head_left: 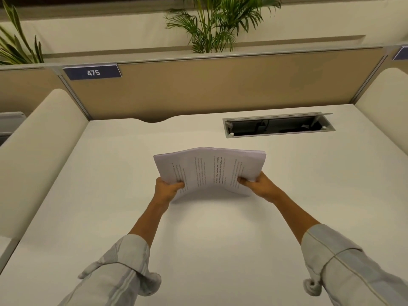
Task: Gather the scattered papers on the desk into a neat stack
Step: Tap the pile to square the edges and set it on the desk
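Head view: papers point(209, 171) gathered into one bundle, held up over the middle of the white desk point(220, 250), bowed into an arch along the far edge. Near edge seems lifted just clear of the surface, judging by the soft shadow beneath; exact contact hard to tell. Left hand point(167, 188) clamped on the near left corner, thumb on top and fingers curled under, pinching the sheets. Right hand point(258, 184) clamped the same way on the near right corner, thumb pressed onto the printed face. No loose sheets visible anywhere else on the desk. Open cable tray point(279, 124) set into the surface well beyond the bundle, partition panel point(220, 85) with the label 475 point(92, 72) behind it, plants point(212, 23) above.

Likely step in hand: squaring the bundle. Best done by loosening both pinches slightly, standing the sheets upright on one long edge, and tapping that edge on the desk so stray sheets drop level. Then a quarter turn and a tap on a short edge. Worth easing the inward push first, since the arch keeps the layers fanned at the far edge. Finally, laid flat near the middle, away from the tray opening.
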{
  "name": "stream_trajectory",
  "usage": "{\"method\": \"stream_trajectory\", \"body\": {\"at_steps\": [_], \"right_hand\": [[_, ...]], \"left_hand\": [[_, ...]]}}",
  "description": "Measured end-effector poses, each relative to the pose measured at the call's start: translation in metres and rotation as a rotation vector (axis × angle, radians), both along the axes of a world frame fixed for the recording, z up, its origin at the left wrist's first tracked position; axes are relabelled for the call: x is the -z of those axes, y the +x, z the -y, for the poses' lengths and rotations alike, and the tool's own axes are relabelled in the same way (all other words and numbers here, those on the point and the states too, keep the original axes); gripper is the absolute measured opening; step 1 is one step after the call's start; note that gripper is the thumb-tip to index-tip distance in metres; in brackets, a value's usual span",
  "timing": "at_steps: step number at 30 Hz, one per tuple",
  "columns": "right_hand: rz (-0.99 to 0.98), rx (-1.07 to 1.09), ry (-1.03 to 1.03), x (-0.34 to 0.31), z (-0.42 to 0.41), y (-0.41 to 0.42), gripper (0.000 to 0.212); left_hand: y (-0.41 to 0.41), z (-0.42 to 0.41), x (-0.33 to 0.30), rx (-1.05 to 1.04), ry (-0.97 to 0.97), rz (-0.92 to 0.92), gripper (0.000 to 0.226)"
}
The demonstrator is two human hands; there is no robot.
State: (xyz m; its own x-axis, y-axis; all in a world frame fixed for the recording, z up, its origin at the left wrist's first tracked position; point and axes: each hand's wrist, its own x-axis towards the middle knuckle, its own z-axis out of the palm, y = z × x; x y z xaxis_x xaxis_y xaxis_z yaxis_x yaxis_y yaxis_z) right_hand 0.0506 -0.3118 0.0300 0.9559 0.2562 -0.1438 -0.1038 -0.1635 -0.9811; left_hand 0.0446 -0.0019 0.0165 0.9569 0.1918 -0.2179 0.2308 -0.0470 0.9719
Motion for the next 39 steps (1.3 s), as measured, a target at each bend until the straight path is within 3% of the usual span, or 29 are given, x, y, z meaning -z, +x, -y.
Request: {"method": "stream_trajectory", "body": {"at_steps": [8,11,14,17,20,23,26,32,35,39], "right_hand": [[0.041,0.061,-0.175,0.000,0.000,0.002,0.038],[0.032,0.095,-0.112,-0.009,-0.003,-0.003,0.027],[0.020,0.118,-0.003,-0.018,-0.008,-0.011,0.028],[-0.029,0.198,0.151,-0.019,-0.018,-0.020,0.028],[-0.149,0.327,0.313,-0.018,-0.037,-0.026,0.033],[-0.244,0.456,0.465,-0.020,-0.068,-0.035,0.035],[-0.274,0.550,0.549,-0.016,-0.099,-0.045,0.033],[-0.331,0.783,0.655,-0.009,-0.129,-0.056,0.035],[-0.329,0.783,0.601,-0.010,-0.133,-0.057,0.029],[-0.255,0.667,0.555,-0.015,-0.130,-0.059,0.037]], "left_hand": [[0.008,-0.003,-0.012,0.003,0.068,-0.091,0.043],[0.018,-0.007,-0.030,0.011,0.098,-0.059,0.040],[0.027,-0.006,-0.052,0.017,0.168,-0.032,0.043],[0.035,0.004,-0.066,-0.146,0.265,-0.059,0.067],[0.029,0.023,-0.073,-0.366,0.118,-0.162,0.093],[0.012,0.056,-0.068,-0.292,-0.207,-0.228,0.071],[-0.014,0.093,-0.058,-0.175,-0.245,-0.159,0.037],[-0.040,0.107,-0.049,-0.057,-0.194,-0.058,0.042],[-0.039,0.098,-0.045,-0.023,-0.185,-0.048,0.041],[-0.034,0.079,-0.046,0.017,-0.270,-0.046,0.037]]}}
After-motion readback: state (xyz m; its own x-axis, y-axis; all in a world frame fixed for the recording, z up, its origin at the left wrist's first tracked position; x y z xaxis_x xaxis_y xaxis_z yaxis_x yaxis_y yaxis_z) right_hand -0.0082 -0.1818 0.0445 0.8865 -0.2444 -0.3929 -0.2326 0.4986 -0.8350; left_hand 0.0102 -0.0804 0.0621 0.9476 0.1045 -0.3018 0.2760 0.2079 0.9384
